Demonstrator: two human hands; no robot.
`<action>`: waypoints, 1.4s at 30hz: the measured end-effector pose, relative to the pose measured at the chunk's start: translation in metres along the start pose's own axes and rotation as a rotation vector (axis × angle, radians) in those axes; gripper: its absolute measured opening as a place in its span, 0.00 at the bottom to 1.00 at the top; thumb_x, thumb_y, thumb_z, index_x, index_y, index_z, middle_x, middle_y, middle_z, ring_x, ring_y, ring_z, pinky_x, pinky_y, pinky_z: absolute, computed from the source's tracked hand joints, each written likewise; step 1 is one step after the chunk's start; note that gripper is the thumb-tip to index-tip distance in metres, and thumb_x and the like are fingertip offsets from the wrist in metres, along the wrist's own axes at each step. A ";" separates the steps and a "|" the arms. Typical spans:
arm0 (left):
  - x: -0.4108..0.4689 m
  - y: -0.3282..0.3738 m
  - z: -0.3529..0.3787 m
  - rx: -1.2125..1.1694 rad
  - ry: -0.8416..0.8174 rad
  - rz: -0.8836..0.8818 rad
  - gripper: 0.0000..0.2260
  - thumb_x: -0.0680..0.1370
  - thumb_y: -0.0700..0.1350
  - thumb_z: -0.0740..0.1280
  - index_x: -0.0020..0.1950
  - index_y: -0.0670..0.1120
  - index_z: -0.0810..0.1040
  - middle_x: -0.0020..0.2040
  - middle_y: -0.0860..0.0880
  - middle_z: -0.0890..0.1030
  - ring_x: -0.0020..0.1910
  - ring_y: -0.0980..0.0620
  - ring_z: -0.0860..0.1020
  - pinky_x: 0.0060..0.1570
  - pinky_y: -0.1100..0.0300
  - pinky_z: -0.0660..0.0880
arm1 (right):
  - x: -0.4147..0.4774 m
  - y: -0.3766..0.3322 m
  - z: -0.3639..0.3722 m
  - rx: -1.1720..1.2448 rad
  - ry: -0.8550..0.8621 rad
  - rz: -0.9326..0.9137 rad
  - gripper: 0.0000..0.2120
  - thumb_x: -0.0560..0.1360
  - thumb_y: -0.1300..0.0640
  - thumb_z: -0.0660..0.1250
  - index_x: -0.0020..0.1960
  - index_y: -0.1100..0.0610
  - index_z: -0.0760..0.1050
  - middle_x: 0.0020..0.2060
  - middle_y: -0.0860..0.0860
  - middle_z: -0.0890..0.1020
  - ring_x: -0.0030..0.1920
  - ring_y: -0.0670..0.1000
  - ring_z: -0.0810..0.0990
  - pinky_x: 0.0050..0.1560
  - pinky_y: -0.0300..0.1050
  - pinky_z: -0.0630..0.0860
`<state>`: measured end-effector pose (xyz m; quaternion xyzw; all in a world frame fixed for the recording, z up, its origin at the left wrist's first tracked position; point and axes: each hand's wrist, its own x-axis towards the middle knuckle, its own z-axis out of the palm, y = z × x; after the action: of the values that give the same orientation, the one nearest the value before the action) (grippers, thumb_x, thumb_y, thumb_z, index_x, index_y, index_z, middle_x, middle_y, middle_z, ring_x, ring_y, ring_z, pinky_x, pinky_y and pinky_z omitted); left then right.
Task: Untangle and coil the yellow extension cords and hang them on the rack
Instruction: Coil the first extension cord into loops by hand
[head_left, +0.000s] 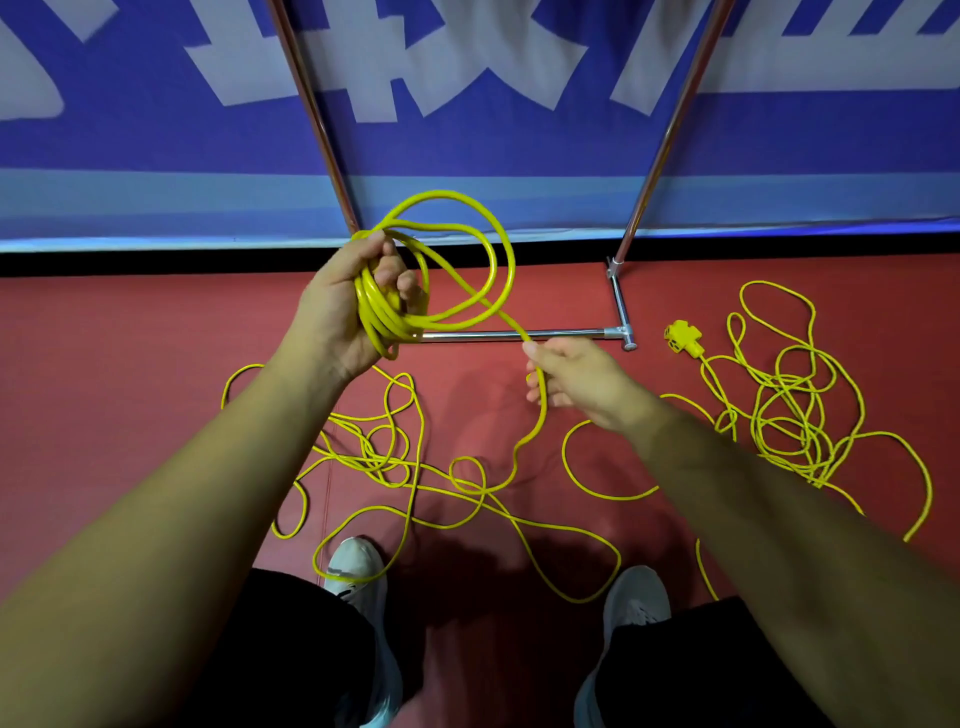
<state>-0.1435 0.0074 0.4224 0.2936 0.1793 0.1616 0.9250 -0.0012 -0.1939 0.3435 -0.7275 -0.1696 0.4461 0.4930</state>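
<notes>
Left hand (337, 306) grips a coil (387, 306) of yellow cord above the rack (621, 306) base. Right hand (576, 382) pinches the cord's running length (537, 415), which drops to a loose tangle (384, 457) on the red floor (156, 322). A second cord (789, 415), with socket (680, 338), lies tangled at right.

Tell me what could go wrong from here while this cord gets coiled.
1. The loose cord running down from the right hand leads into a tangle on the floor. Pulling more in may tighten it into a knot.
2. Part of it lies across the left shoe, so it could snag there or trip the person.
3. The coil in the left hand has uneven loops, and the big ones might slip loose.
</notes>
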 end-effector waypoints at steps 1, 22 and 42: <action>0.000 0.001 0.001 -0.031 0.014 0.009 0.07 0.79 0.45 0.61 0.41 0.45 0.71 0.26 0.52 0.70 0.30 0.53 0.74 0.37 0.63 0.75 | -0.003 0.002 0.007 0.052 -0.015 0.062 0.14 0.81 0.49 0.63 0.44 0.59 0.73 0.35 0.54 0.77 0.32 0.50 0.78 0.35 0.39 0.76; -0.002 -0.023 -0.001 1.003 0.107 0.192 0.05 0.80 0.36 0.66 0.51 0.36 0.71 0.39 0.41 0.82 0.35 0.49 0.84 0.30 0.61 0.76 | -0.048 -0.051 0.057 -0.231 -0.528 -0.071 0.12 0.76 0.70 0.60 0.54 0.67 0.80 0.30 0.54 0.71 0.25 0.46 0.59 0.26 0.38 0.57; -0.013 -0.018 0.005 1.491 -0.436 -0.337 0.21 0.71 0.50 0.74 0.36 0.32 0.73 0.26 0.37 0.74 0.24 0.48 0.73 0.25 0.63 0.69 | -0.035 -0.073 0.014 -0.456 0.105 -0.515 0.10 0.63 0.53 0.81 0.38 0.57 0.83 0.22 0.39 0.76 0.26 0.39 0.71 0.29 0.30 0.64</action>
<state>-0.1490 -0.0144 0.4182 0.8294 0.0971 -0.2044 0.5108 -0.0178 -0.1772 0.4219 -0.7742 -0.4174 0.2196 0.4221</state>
